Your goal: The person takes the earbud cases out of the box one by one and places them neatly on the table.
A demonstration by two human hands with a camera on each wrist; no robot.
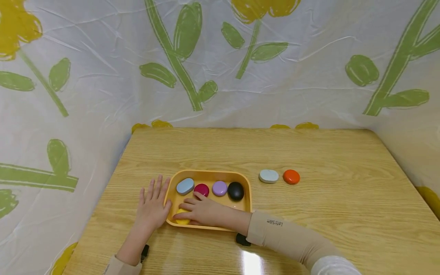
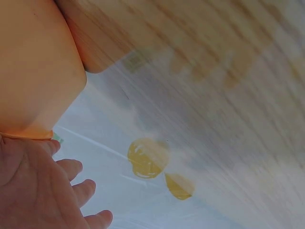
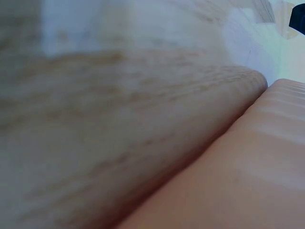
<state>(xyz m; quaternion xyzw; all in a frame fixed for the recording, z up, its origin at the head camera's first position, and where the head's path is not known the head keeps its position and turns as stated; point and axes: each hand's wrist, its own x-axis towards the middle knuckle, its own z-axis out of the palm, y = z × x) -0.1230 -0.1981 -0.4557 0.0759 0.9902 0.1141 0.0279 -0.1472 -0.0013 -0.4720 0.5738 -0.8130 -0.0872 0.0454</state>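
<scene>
A yellow-orange tray (image 1: 216, 172) lies on the table with smooth rounded pieces inside. In its far row sit a light blue oval piece (image 1: 185, 186), a crimson round piece (image 1: 202, 189), a lavender round piece (image 1: 219, 188) and a black round piece (image 1: 235, 191). My right hand (image 1: 206, 212) reaches in from the right and grips a yellow piece (image 1: 182, 218) at the near left corner, its fingers covering part of it. Flat and with straight fingers, my left hand (image 1: 152, 208) rests against the tray's left side; the left wrist view shows this hand (image 2: 40, 186) beside the tray wall (image 2: 38, 71).
Right of the tray, a pale grey oval piece (image 1: 269, 176) and an orange-red round piece (image 1: 291, 177) lie on the wooden table (image 1: 330, 214). A white sheet (image 1: 302, 76) with painted flowers hangs behind and at both sides. The right wrist view is mostly blurred surfaces.
</scene>
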